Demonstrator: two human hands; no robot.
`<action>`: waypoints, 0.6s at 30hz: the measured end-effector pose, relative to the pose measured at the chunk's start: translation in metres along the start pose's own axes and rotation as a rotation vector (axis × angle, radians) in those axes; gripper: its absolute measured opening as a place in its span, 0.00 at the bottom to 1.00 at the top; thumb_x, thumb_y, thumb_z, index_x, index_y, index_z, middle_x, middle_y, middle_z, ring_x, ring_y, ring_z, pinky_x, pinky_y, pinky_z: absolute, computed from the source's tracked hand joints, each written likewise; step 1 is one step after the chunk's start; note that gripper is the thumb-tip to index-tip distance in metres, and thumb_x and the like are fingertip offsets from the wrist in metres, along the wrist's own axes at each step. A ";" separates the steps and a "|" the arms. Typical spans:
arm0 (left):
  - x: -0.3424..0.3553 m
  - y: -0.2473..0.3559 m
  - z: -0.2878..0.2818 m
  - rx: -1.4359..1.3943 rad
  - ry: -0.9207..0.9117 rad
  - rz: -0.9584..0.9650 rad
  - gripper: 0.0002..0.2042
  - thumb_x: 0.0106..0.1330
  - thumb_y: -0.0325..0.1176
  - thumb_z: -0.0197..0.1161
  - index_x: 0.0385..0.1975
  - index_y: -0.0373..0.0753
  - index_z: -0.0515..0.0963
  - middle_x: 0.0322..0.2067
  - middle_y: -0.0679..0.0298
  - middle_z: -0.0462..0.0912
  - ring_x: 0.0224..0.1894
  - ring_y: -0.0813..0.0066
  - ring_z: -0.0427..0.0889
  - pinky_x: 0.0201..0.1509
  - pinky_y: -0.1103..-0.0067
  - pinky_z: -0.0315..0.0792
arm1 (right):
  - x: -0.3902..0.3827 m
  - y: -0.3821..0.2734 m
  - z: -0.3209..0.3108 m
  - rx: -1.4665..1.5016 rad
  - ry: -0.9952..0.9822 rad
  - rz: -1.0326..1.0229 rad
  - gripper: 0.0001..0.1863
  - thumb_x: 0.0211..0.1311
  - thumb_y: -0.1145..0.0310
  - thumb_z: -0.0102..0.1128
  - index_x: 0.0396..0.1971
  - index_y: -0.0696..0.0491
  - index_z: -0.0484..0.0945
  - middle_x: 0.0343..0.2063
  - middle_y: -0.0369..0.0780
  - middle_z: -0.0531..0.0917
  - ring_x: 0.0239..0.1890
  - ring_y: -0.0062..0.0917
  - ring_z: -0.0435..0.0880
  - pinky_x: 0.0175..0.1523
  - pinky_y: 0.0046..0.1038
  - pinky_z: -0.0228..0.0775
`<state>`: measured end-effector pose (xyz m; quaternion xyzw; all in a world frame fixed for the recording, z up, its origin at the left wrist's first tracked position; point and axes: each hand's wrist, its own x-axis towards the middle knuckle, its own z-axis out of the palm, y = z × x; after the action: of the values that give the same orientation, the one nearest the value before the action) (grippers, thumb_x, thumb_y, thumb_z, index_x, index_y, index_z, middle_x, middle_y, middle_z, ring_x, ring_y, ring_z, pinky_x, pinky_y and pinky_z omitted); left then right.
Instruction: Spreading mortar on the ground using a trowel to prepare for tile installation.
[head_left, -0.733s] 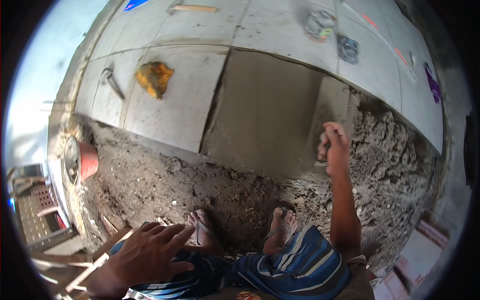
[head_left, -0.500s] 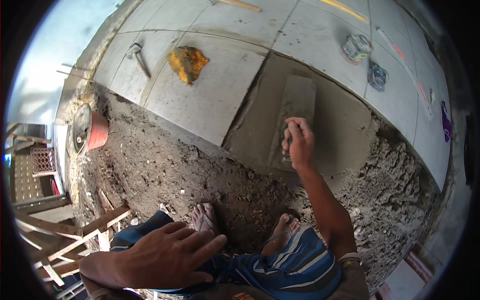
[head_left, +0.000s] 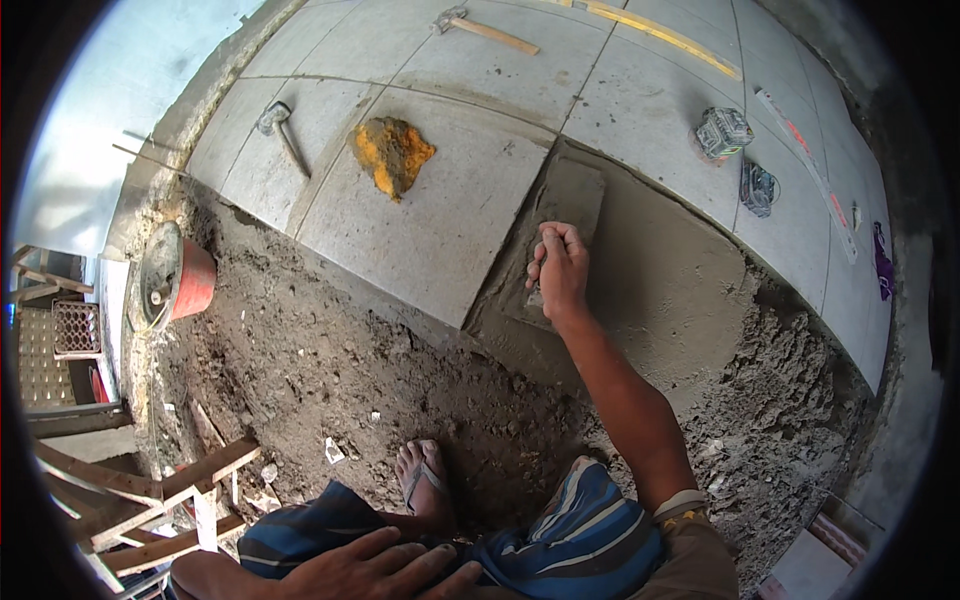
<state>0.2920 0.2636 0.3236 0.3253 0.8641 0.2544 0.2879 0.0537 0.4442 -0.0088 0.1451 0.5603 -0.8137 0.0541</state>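
Observation:
My right hand (head_left: 562,268) is closed around the handle of a rectangular plastering trowel (head_left: 580,200), whose long flat blade lies on a bed of smooth wet mortar (head_left: 675,280). The blade sits near the bed's left side, close to the edge of a laid grey tile (head_left: 415,240). My left hand (head_left: 375,572) rests over my lap on blue striped shorts, with its fingers stretched out and nothing in it. On the tile lies a crumpled orange-yellow lump (head_left: 392,155), smeared with mortar.
Left are a hammer (head_left: 283,138), a red bucket (head_left: 192,280) and wooden pieces (head_left: 210,465). Farther off lie another hammer (head_left: 495,36) and a yellow bar (head_left: 665,40). Two small devices (head_left: 722,132), a long level (head_left: 812,170) and purple cloth (head_left: 883,262) lie right. Rough soil (head_left: 320,340) surrounds my feet.
My right hand has moved the trowel left across the mortar, toward the tile's edge. My left hand has lowered onto my lap. The view has shifted slightly.

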 end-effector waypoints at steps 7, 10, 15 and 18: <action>-0.005 -0.010 -0.006 -0.049 0.002 0.039 0.21 0.69 0.38 0.63 0.56 0.31 0.77 0.50 0.50 0.83 0.53 0.57 0.84 0.61 0.66 0.75 | 0.028 0.019 0.004 -0.091 0.032 -0.062 0.11 0.77 0.64 0.51 0.44 0.56 0.76 0.21 0.33 0.72 0.15 0.16 0.72 0.15 0.25 0.65; -0.007 -0.015 -0.010 -0.058 -0.022 0.041 0.22 0.70 0.38 0.61 0.58 0.30 0.76 0.52 0.49 0.82 0.54 0.56 0.83 0.63 0.65 0.74 | 0.038 0.012 0.005 -0.141 0.048 -0.065 0.11 0.77 0.64 0.51 0.45 0.56 0.76 0.21 0.33 0.72 0.14 0.16 0.71 0.16 0.25 0.65; -0.012 -0.018 -0.012 -0.097 -0.042 0.025 0.23 0.71 0.38 0.58 0.60 0.29 0.74 0.55 0.46 0.80 0.58 0.53 0.81 0.66 0.63 0.72 | 0.042 -0.002 -0.010 -0.182 0.101 -0.081 0.09 0.78 0.65 0.51 0.46 0.54 0.75 0.23 0.32 0.72 0.16 0.16 0.71 0.16 0.24 0.64; -0.012 -0.020 -0.014 -0.089 -0.073 0.013 0.24 0.71 0.38 0.57 0.61 0.28 0.74 0.56 0.45 0.79 0.59 0.52 0.80 0.67 0.62 0.71 | 0.030 -0.006 -0.025 -0.104 0.131 -0.090 0.10 0.77 0.63 0.52 0.44 0.54 0.75 0.22 0.33 0.72 0.15 0.16 0.71 0.16 0.25 0.65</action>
<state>0.2817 0.2381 0.3251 0.3268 0.8388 0.2823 0.3315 0.0284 0.4714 -0.0204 0.1698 0.6100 -0.7739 -0.0120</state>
